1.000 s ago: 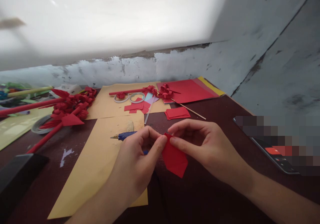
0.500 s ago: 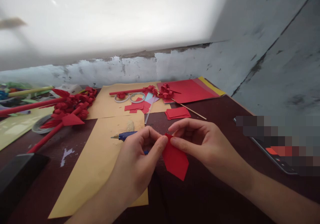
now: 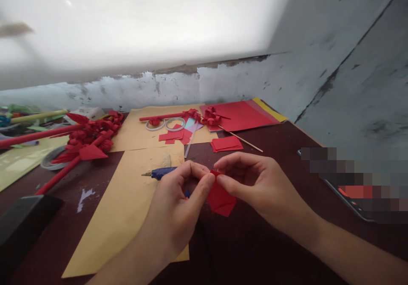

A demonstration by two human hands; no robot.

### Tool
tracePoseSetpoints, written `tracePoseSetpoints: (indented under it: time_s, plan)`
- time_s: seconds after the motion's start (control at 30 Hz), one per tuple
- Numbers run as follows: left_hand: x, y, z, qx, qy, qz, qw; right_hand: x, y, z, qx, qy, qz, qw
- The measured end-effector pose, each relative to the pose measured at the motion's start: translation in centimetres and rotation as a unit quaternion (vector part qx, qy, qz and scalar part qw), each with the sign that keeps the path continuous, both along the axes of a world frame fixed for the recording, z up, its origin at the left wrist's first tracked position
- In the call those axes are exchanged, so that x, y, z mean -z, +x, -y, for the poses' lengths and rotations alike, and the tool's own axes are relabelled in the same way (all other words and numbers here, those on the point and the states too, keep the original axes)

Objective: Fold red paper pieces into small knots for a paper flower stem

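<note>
Held paper piece (image 3: 222,201) (matt).

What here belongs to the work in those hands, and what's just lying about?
Likely part of the work:
red paper, held by left hand and right hand
stacked red slips
blue-handled tool

Seemingly just lying about:
black box
phone-like device
green scraps

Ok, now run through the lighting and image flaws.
Head view throughout: the upper wall is washed out; the table is darkest near the camera; the held paper is dim; the brown thing upper left is blurred; pixel blocks mask a right-hand patch.
</note>
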State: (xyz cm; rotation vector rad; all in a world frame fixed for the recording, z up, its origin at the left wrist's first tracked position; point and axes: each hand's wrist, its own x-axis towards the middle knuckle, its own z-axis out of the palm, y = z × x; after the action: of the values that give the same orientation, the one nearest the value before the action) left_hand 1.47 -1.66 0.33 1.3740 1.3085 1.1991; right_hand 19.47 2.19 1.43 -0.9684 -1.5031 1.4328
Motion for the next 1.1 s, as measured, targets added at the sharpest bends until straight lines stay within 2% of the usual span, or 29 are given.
tracePoseSetpoints:
  time_s: [0.4, 0.67, 0.8, 1.0, 1.1]
  plan:
    - [-0.2, -0.1, 0.0, 0.002, -0.005, -0.007, 1.000, -0.3, 0.0, -0.2, 0.000, -0.014, 0.009, 1.000]
    - [0.0, -0.3, -0.2, 0.012, -0.022, -0.001, 1.000, -0.2, 0.1, -0.3, -0.012, -0.040, -0.026, 0.999]
    - [-0.3, -0.6, -0.2, 0.004, -0.043, -0.005, 0.999, -0.2, 0.1, -0.3, -0.011, -0.057, -0.037, 0.998]
    - [-1.1, -1.3, -0.4, 0.046, -0.058, -0.005, 0.997, -0.3, 0.1, -0.3, -0.037, -0.087, -0.054, 0.994]
    - [-1.2, -1.3, -0.6, 0.047, -0.057, 0.002, 0.997, -0.2, 0.1, -0.3, -0.049, -0.099, -0.059, 0.992]
